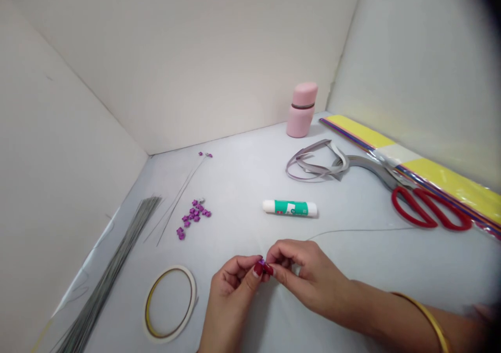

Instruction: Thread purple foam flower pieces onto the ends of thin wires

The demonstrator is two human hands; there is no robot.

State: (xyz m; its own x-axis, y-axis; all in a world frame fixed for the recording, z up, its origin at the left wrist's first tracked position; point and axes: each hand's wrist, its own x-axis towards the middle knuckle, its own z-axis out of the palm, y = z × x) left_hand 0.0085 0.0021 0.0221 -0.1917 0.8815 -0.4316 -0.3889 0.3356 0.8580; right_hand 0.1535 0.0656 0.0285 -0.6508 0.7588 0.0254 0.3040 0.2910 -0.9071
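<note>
My left hand (230, 285) and my right hand (303, 272) meet low in the middle of the view, fingertips pinched together on a tiny purple piece (263, 262) between them. A thin wire (360, 231) runs from my right hand out to the right across the table. Several small purple flower pieces (194, 214) lie in a loose cluster to the upper left of my hands. A white and green glue stick (290, 208) lies on its side just beyond my hands. A yellow bangle is on my right wrist.
A roll of tape (170, 302) lies left of my left hand. A bundle of grey wires (111, 272) stretches along the left wall. Red-handled scissors (422, 207), grey paper strips (317, 165), a pink bottle (301, 110) and a pack of coloured paper (442, 178) sit at the right and back.
</note>
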